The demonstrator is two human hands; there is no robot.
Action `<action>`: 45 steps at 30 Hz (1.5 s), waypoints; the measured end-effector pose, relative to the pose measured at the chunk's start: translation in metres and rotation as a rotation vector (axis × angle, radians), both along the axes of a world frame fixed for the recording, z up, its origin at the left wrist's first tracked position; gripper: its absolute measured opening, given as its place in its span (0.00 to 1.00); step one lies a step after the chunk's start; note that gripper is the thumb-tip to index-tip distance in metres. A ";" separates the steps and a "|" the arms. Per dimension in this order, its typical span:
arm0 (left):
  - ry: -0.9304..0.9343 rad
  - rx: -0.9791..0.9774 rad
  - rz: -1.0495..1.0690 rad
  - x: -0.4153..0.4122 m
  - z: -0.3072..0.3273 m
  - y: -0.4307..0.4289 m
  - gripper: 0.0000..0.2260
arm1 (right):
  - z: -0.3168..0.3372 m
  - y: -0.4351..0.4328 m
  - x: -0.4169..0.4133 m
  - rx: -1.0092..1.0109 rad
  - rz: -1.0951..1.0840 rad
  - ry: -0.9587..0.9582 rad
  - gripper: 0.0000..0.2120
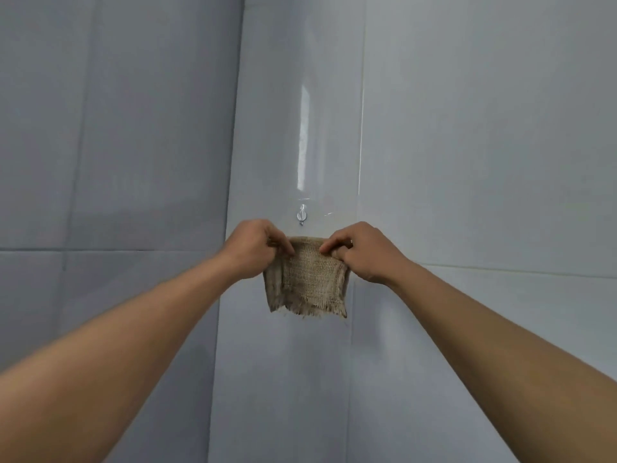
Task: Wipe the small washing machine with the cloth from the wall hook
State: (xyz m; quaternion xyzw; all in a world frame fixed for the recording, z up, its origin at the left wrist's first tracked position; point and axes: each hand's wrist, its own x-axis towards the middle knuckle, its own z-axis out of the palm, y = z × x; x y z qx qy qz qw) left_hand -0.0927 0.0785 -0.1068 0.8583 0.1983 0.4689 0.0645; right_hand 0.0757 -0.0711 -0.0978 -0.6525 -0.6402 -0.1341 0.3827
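We hold the cloth (309, 275) by its top edge, our left hand (250, 250) and right hand (362, 252) each closed in a pinch on it, so that it hangs flat and spread between the fingers (287, 247). The hook (301, 215) sits bare on the tiled wall (467, 162) just above our fingers, not touching the cloth, so we judge it freed or about to be hung. The washing machine is out of view. We can read no label or writing anywhere.
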 end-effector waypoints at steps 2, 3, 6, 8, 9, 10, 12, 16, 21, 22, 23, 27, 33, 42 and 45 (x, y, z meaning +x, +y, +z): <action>-0.034 0.071 0.065 0.010 0.013 0.011 0.21 | 0.011 0.022 0.003 0.074 -0.070 -0.072 0.14; -0.046 0.104 0.095 0.014 0.019 0.015 0.21 | 0.016 0.032 0.004 0.099 -0.100 -0.107 0.15; -0.072 0.185 0.170 0.025 0.034 0.033 0.20 | 0.030 0.061 0.009 0.172 -0.226 -0.271 0.16; -0.080 0.197 0.204 0.033 0.040 0.044 0.19 | 0.038 0.074 0.009 0.178 -0.294 -0.353 0.17; -0.087 0.197 0.216 0.038 0.041 0.048 0.18 | 0.040 0.078 0.009 0.167 -0.322 -0.393 0.18; -0.093 0.198 0.225 0.044 0.041 0.052 0.17 | 0.041 0.082 0.009 0.157 -0.352 -0.435 0.19; -0.128 0.194 0.236 0.054 0.038 0.060 0.16 | 0.040 0.087 0.010 0.162 -0.405 -0.523 0.20; -0.096 0.198 0.243 0.056 0.026 0.068 0.12 | 0.025 0.088 0.014 0.169 -0.408 -0.609 0.15; 0.023 0.298 0.247 0.048 0.005 0.061 0.15 | 0.004 0.087 0.014 0.164 -0.447 -0.668 0.16; 0.045 0.333 0.234 0.048 0.002 0.057 0.13 | 0.003 0.086 0.014 0.159 -0.460 -0.676 0.18; 0.061 0.362 0.223 0.047 0.001 0.055 0.12 | 0.002 0.085 0.013 0.151 -0.473 -0.682 0.19; 0.059 0.329 0.183 0.042 0.000 0.051 0.12 | -0.001 0.080 0.009 0.106 -0.503 -0.678 0.21; -0.081 0.234 0.152 0.039 -0.005 0.038 0.09 | -0.009 0.071 0.006 0.098 -0.458 -0.606 0.23; -0.117 0.263 0.185 0.030 -0.015 -0.001 0.17 | -0.016 0.026 -0.011 0.064 -0.356 -0.289 0.24; -0.158 0.332 0.225 0.021 -0.028 -0.031 0.16 | -0.030 -0.007 -0.024 0.034 -0.319 -0.204 0.25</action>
